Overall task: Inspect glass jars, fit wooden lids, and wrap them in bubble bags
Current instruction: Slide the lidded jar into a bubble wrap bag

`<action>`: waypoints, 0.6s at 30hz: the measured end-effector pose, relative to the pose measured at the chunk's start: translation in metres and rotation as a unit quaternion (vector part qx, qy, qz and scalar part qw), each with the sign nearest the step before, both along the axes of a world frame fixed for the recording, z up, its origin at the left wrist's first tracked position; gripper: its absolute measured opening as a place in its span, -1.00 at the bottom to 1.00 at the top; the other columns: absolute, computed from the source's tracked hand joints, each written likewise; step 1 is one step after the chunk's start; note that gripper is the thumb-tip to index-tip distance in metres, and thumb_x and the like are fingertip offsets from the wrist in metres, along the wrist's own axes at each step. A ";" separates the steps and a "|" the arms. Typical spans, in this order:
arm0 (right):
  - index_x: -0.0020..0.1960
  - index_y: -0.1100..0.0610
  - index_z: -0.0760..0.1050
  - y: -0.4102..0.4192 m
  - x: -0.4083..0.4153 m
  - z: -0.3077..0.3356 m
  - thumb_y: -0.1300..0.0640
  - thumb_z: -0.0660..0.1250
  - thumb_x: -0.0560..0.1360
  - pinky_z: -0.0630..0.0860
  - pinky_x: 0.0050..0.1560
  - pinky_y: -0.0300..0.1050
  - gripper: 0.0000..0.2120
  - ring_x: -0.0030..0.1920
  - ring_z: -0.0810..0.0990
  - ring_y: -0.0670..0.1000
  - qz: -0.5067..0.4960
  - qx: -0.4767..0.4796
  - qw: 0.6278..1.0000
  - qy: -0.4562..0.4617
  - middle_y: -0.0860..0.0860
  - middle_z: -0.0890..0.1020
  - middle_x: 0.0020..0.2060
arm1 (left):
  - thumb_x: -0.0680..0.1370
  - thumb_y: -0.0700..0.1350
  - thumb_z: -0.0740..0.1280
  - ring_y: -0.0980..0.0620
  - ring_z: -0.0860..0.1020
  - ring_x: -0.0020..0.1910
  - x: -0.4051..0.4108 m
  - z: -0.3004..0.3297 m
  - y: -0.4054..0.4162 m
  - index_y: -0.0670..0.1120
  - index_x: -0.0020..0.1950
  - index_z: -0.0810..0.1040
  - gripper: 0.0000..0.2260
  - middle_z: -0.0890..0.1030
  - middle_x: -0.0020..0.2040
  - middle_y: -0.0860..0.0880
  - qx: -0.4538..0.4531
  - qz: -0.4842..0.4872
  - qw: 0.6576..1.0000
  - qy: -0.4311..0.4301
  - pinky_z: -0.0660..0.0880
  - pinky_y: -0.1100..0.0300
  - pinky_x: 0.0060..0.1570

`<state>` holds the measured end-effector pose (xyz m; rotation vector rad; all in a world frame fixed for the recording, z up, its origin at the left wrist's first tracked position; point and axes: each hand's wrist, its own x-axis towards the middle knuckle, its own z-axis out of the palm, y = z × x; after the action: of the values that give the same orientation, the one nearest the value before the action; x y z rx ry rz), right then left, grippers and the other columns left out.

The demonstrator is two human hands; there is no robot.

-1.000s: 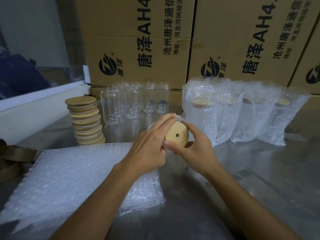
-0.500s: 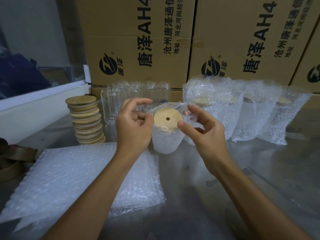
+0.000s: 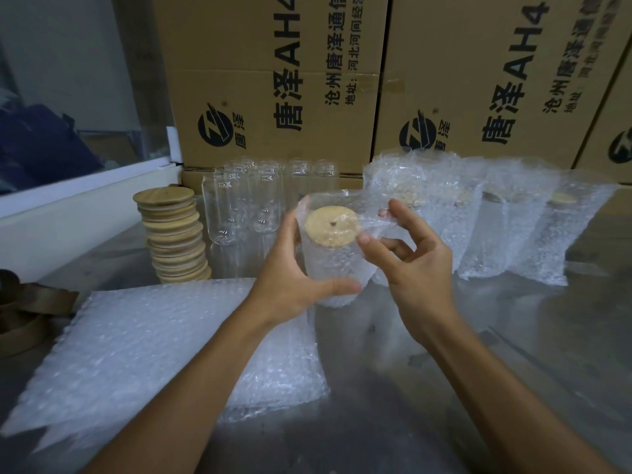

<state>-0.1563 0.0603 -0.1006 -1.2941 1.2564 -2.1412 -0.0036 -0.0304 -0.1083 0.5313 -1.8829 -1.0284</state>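
The left hand (image 3: 290, 282) wraps its fingers and thumb round a clear glass jar sleeved in a translucent bubble bag (image 3: 333, 268), holding it upright above the grey metal tabletop (image 3: 427, 388). The right hand (image 3: 415, 268) pinches the bag's loose open flap just beside the jar's round wooden lid with a centre hole (image 3: 331, 225). Below the left forearm lies a flat stack of bubble bags (image 3: 154, 354). Beyond the left hand stand a pile of wooden lids (image 3: 174, 237) and bare glass jars (image 3: 246, 203); beyond the right hand, wrapped jars (image 3: 513, 227) line up before printed cardboard cartons (image 3: 478, 80).
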 end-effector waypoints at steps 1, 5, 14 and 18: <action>0.34 -0.09 0.49 0.000 0.000 0.001 0.03 0.59 0.32 0.62 -0.04 -0.27 -0.38 0.00 0.71 0.10 -0.002 -0.002 1.000 -0.003 -0.07 0.64 0.25 | 0.15 0.11 0.69 0.21 0.51 0.29 -0.004 -0.004 -0.001 0.25 0.41 0.30 -0.08 0.54 0.27 0.25 -0.004 0.017 1.000 -0.002 0.52 0.06 0.25; 0.40 -0.04 0.44 -0.001 0.000 0.000 0.00 0.55 0.38 0.66 -0.02 -0.18 -0.37 -0.08 0.73 -0.01 -0.005 -0.004 1.000 0.010 -0.06 0.65 0.10 | 0.21 0.07 0.65 0.27 0.60 0.10 -0.008 -0.006 -0.001 0.25 0.24 0.42 -0.32 0.61 0.13 0.30 0.001 0.056 0.995 0.079 0.58 0.29 -0.01; 0.64 -0.09 -0.21 -0.008 -0.011 -0.030 0.02 0.71 0.22 0.35 0.36 -0.40 0.35 0.39 0.33 -0.37 0.144 0.249 0.920 0.268 -0.31 0.25 0.45 | 0.27 0.10 0.59 0.04 0.64 0.16 -0.006 -0.004 -0.002 0.09 0.31 0.44 -0.34 0.66 0.16 0.06 0.130 0.019 0.980 0.150 0.58 0.02 0.13; 0.55 -0.02 0.17 -0.006 -0.011 -0.033 0.18 0.71 0.23 0.49 0.11 -0.44 0.06 0.26 0.49 -0.35 0.163 0.247 0.925 0.240 -0.17 0.46 0.36 | 0.31 0.02 0.56 0.03 0.64 0.16 -0.007 -0.001 0.003 0.07 0.34 0.42 -0.36 0.64 0.19 0.03 0.119 -0.013 0.981 0.153 0.60 0.17 0.00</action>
<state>-0.1672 0.0541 -0.1338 -1.6893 1.5003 -1.2045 -0.0101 -0.0271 -0.1090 0.4551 -1.5094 -1.2841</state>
